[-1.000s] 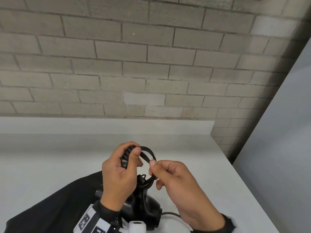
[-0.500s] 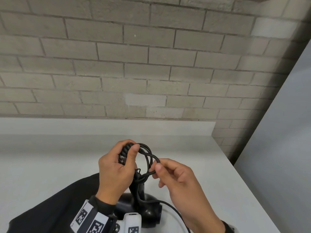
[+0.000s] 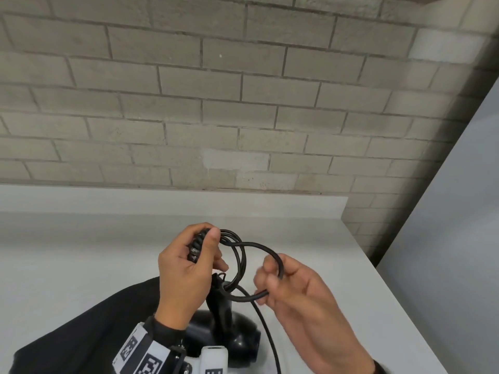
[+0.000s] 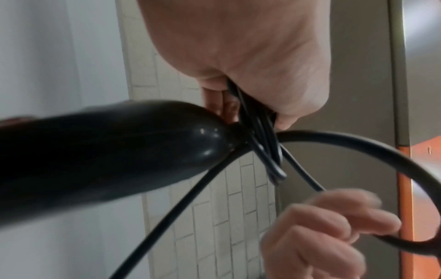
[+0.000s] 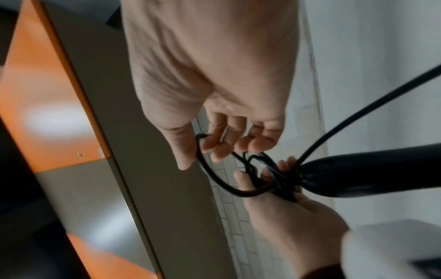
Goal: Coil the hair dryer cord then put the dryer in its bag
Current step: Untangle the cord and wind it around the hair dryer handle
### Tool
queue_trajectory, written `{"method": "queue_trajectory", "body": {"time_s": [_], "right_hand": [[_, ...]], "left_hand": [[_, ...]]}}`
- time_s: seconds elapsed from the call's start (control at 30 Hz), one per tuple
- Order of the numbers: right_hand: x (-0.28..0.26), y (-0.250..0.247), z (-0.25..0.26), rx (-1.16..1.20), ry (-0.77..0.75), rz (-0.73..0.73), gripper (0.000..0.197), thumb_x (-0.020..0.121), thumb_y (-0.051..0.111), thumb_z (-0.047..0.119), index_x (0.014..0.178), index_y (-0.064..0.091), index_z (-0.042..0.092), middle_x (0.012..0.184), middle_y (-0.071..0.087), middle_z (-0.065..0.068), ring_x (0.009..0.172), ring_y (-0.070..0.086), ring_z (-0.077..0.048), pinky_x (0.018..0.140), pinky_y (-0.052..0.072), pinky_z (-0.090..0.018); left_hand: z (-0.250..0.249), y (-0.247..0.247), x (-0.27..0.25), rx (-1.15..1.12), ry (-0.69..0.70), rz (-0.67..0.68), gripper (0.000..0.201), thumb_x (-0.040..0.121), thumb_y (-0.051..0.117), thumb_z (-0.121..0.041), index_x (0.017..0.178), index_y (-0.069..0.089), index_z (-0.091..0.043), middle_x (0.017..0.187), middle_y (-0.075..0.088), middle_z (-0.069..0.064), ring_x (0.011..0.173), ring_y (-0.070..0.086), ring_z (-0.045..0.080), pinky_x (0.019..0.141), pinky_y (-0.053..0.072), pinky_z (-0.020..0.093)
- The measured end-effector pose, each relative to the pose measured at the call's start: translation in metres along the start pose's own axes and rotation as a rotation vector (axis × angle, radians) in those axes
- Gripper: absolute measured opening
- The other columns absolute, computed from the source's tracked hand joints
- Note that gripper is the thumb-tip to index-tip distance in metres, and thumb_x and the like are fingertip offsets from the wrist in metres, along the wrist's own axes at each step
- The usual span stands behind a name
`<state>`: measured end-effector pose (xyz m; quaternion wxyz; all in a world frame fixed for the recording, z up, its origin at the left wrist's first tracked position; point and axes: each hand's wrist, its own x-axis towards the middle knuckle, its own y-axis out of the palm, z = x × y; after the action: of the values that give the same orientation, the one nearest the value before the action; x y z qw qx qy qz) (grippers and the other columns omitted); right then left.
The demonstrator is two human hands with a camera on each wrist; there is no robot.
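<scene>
The black hair dryer [image 3: 229,336] hangs by its handle below my hands, above the white counter. My left hand [image 3: 186,268] grips a bundle of black cord loops [image 3: 235,255] at the handle's end; the left wrist view shows the handle [image 4: 107,151] and the loops [image 4: 264,145] squeezed in my fist. My right hand [image 3: 280,282] pinches a wider loop of the cord [image 3: 270,252] to the right of the bundle, seen also in the right wrist view [image 5: 214,175]. Loose cord [image 3: 267,333] trails down out of view. The black bag [image 3: 81,327] lies on the counter under my left forearm.
The white counter [image 3: 108,252] runs back to a grey brick wall [image 3: 216,103]. Its right edge [image 3: 405,306] drops off beside a grey panel [image 3: 459,238]. The wrist views show an orange and grey surface [image 5: 47,113] behind my hands.
My right hand has moved right and away from the left, drawing a new, wider loop of cord out from the bundle. The left hand kept its grip and rose slightly.
</scene>
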<state>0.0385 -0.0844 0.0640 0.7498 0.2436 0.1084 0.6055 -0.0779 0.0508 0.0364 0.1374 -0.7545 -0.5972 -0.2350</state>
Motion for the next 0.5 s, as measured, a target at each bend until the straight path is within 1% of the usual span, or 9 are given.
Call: {"method": "queue_trajectory", "body": {"time_s": [0.03,0.07,0.13,0.2,0.23,0.27,0.33,0.43,0.5], "right_hand": [[-0.002,0.002,-0.007,-0.041,-0.055,0.023,0.038,0.061,0.091,0.033,0.085,0.067,0.015,0.089,0.064,-0.008,0.079,0.051,-0.018,0.069,0.047,-0.024],[-0.004,0.003,-0.013,-0.08,-0.095,0.041,0.035,0.063,0.09,0.032,0.084,0.065,0.017,0.099,0.066,-0.008,0.082,0.053,-0.018,0.072,0.047,-0.024],[-0.006,0.005,-0.024,-0.242,-0.195,0.053,0.032,0.068,0.087,0.032,0.087,0.065,0.02,0.11,0.066,-0.007,0.09,0.056,-0.019,0.08,0.046,-0.027],[-0.007,0.009,-0.031,-0.5,-0.317,0.028,0.035,0.07,0.085,0.026,0.097,0.064,0.024,0.119,0.065,-0.002,0.104,0.059,-0.023,0.09,0.046,-0.033],[-0.007,0.01,-0.035,-0.63,-0.366,0.005,0.039,0.07,0.085,0.022,0.103,0.064,0.026,0.123,0.062,0.001,0.111,0.058,-0.021,0.093,0.045,-0.032],[-0.006,0.01,-0.041,-0.739,-0.411,-0.025,0.043,0.07,0.085,0.02,0.107,0.064,0.028,0.126,0.06,0.006,0.115,0.058,-0.019,0.094,0.045,-0.027],[-0.002,0.008,-0.053,-0.909,-0.52,-0.088,0.041,0.074,0.082,0.017,0.109,0.064,0.032,0.128,0.058,0.016,0.116,0.058,-0.015,0.092,0.045,-0.018],[0.002,0.005,-0.063,-1.041,-0.685,-0.135,0.019,0.087,0.07,0.02,0.103,0.069,0.03,0.119,0.063,0.021,0.107,0.06,-0.011,0.09,0.046,-0.017],[-0.001,0.005,-0.058,-1.048,-0.714,-0.162,0.01,0.093,0.062,0.027,0.098,0.07,0.028,0.111,0.066,0.021,0.104,0.059,-0.009,0.089,0.045,-0.015]], "left_hand": [[-0.001,0.001,-0.002,-0.031,-0.027,-0.001,0.018,0.09,0.064,-0.034,0.091,0.068,-0.016,0.063,0.062,0.012,0.047,0.066,0.028,0.052,0.059,0.043],[-0.002,0.002,-0.003,-0.054,-0.044,-0.001,0.018,0.088,0.063,-0.03,0.091,0.067,-0.013,0.064,0.062,0.014,0.046,0.066,0.029,0.051,0.058,0.041],[-0.004,0.005,-0.005,-0.083,-0.053,-0.009,0.018,0.087,0.063,-0.027,0.091,0.067,-0.01,0.065,0.061,0.017,0.044,0.064,0.024,0.047,0.055,0.031],[-0.006,0.006,-0.005,-0.082,-0.045,-0.026,0.018,0.087,0.063,-0.027,0.091,0.066,-0.01,0.066,0.062,0.016,0.042,0.061,0.017,0.045,0.052,0.023],[-0.006,0.007,-0.005,-0.083,-0.041,-0.031,0.017,0.087,0.063,-0.027,0.09,0.067,-0.01,0.066,0.062,0.016,0.042,0.06,0.016,0.045,0.051,0.023],[-0.006,0.007,-0.005,-0.091,-0.04,-0.033,0.016,0.087,0.063,-0.026,0.09,0.067,-0.011,0.066,0.062,0.016,0.042,0.059,0.018,0.045,0.051,0.024],[-0.006,0.007,-0.006,-0.115,-0.048,-0.031,0.015,0.086,0.064,-0.026,0.09,0.067,-0.012,0.065,0.061,0.017,0.042,0.059,0.024,0.045,0.052,0.028],[-0.006,0.006,-0.008,-0.139,-0.058,-0.043,0.015,0.086,0.064,-0.025,0.091,0.067,-0.011,0.064,0.059,0.018,0.041,0.059,0.03,0.042,0.05,0.028],[-0.005,0.004,-0.006,-0.13,-0.055,-0.065,0.014,0.086,0.064,-0.026,0.091,0.067,-0.013,0.064,0.06,0.017,0.04,0.06,0.032,0.041,0.048,0.026]]}}
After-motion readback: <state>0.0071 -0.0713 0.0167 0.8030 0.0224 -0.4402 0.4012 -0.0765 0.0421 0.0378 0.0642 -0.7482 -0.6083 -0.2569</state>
